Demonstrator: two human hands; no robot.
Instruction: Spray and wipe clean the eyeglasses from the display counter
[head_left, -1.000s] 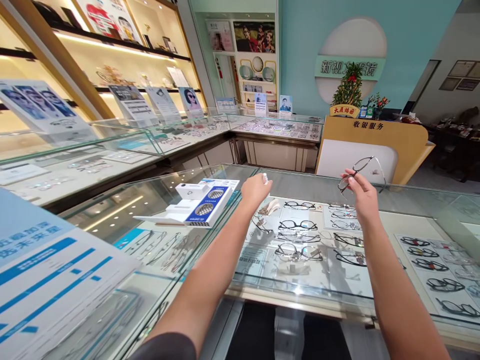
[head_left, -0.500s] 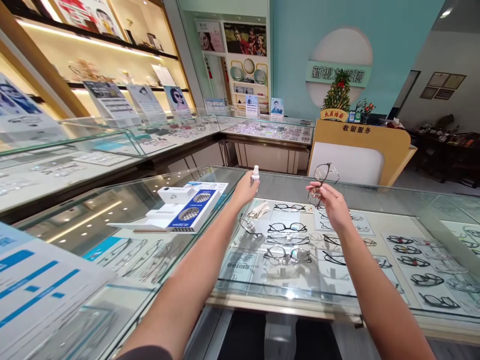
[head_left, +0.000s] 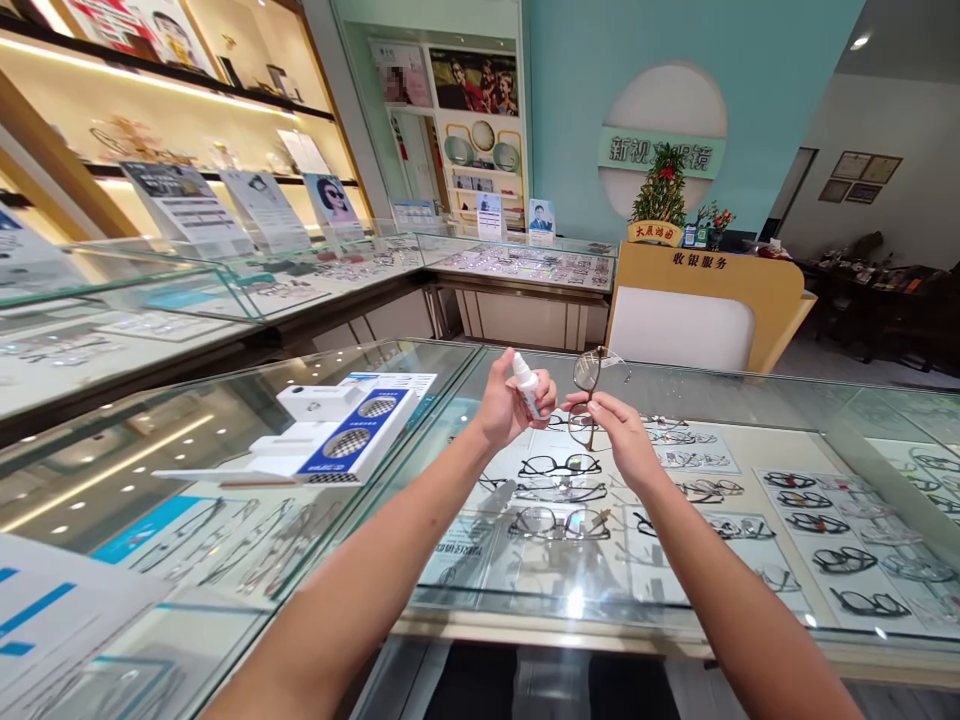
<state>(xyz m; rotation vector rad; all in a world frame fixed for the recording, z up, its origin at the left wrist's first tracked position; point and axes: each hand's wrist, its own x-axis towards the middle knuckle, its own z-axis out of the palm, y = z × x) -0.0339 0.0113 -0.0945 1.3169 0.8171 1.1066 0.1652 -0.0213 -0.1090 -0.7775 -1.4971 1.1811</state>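
My left hand (head_left: 504, 405) is wrapped round a small white spray bottle (head_left: 528, 384), which tilts with its nozzle up and to the left. Just to its right, my right hand (head_left: 622, 430) pinches a pair of eyeglasses (head_left: 589, 400) by the frame, turned so one lens is above the other. Bottle and glasses are close together but apart, both held above the glass display counter (head_left: 600, 615). Under the glass lie several dark-framed glasses (head_left: 561, 466) in rows.
A blue and white cardboard display stand (head_left: 352, 440) rests on the counter to the left. Printed cards (head_left: 184, 205) stand on the far left counter. A yellow and white service desk (head_left: 690, 320) with a small potted plant (head_left: 664, 190) is beyond.
My left hand has lifted the spray bottle and tilted it, moving right. My right hand has brought the eyeglasses left, closer to the bottle.
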